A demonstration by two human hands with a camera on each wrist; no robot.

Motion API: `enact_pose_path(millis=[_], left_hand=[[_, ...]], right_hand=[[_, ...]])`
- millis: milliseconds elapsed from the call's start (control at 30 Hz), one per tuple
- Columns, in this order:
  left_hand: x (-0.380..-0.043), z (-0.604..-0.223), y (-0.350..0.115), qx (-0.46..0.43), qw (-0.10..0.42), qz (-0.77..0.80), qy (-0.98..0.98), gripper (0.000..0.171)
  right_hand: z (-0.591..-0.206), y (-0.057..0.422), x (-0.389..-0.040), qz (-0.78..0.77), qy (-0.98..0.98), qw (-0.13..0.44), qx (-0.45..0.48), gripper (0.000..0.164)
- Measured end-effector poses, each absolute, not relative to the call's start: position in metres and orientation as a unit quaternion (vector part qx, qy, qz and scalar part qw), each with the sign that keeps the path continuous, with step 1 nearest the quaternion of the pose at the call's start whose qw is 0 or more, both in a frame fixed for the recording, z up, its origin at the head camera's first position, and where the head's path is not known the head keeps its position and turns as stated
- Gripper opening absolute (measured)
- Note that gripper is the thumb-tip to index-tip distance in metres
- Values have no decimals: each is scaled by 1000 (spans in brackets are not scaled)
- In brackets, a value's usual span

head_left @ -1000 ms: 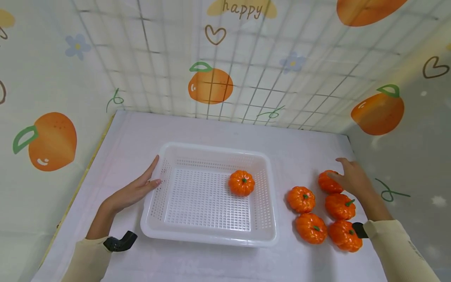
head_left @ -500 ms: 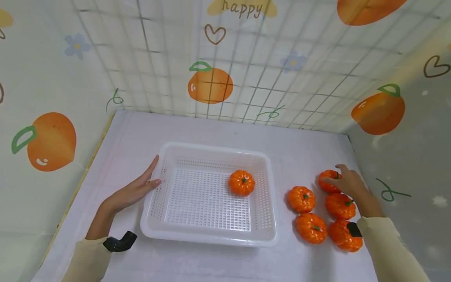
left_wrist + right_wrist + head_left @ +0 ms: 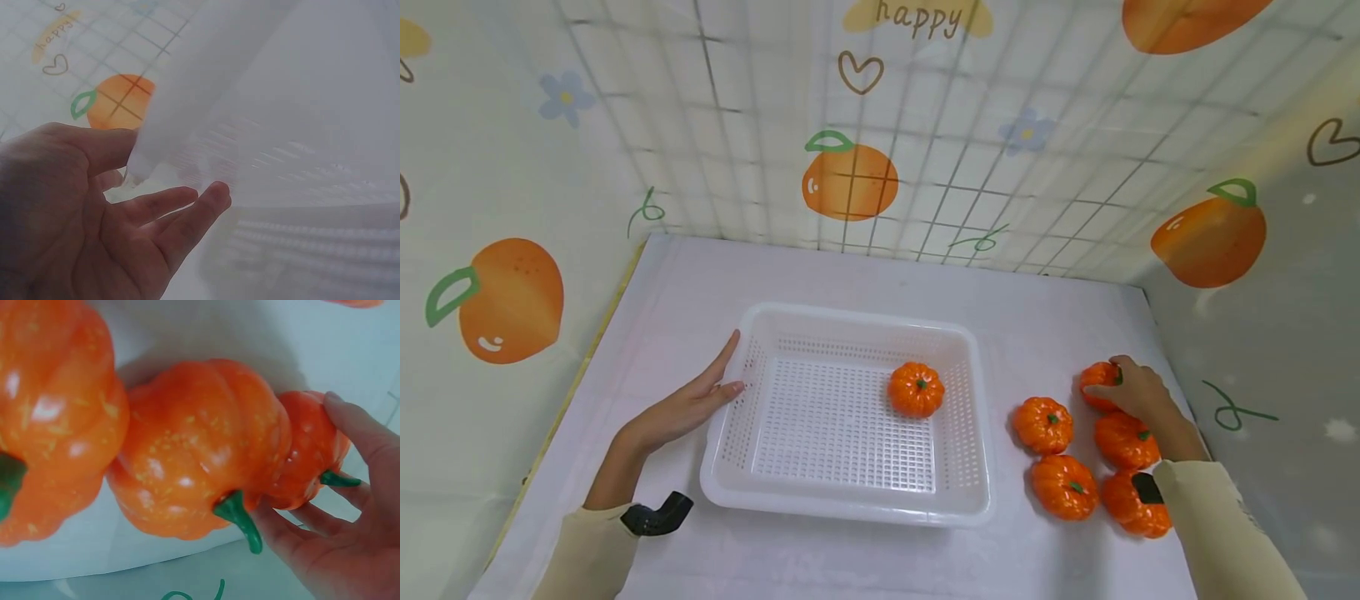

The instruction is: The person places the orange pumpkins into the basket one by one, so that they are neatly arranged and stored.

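Note:
At its left side, my left hand (image 3: 681,410) holds the white plastic basket (image 3: 842,508), thumb over the rim and fingers against the outer wall, as the left wrist view shows. One orange toy pumpkin (image 3: 916,390) sits inside the basket, towards its right end. Over on the right, my right hand (image 3: 1138,392) grips the farthest pumpkin (image 3: 306,447) of a loose group, thumb on one side and fingers round the other. Its green stem (image 3: 339,479) points towards the palm. Right beside it lies another pumpkin (image 3: 200,450) with a curved stem.
Nearer the basket stand two more pumpkins, one farther back (image 3: 1042,425) and one in front (image 3: 1064,487). Another pumpkin (image 3: 1131,504) lies partly under the right sleeve (image 3: 1217,517). A printed sheet (image 3: 850,225) hangs over a wire grid behind the white table (image 3: 820,271).
My right hand has come down and slightly left onto the farthest pumpkin, and its fingers have closed round it. My left hand and the basket keep their place.

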State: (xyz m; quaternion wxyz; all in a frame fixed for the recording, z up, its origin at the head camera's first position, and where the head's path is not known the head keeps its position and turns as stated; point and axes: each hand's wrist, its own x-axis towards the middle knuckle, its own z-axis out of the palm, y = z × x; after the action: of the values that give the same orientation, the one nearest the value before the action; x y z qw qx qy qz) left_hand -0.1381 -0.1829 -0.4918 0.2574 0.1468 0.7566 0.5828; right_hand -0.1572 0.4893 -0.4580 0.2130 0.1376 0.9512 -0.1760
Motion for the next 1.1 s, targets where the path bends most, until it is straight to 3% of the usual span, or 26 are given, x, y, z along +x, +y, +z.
enact_pose_path(millis=[433,1100], left_hand=[[-138,-489,-182,145,260,586,753,74],[-140,-493,-182,154,252,583,757,73]], right_hand=[[-441,464,-170,-146,973,161,83,86],[-382,347,-189,-161,978,129,-43,76]])
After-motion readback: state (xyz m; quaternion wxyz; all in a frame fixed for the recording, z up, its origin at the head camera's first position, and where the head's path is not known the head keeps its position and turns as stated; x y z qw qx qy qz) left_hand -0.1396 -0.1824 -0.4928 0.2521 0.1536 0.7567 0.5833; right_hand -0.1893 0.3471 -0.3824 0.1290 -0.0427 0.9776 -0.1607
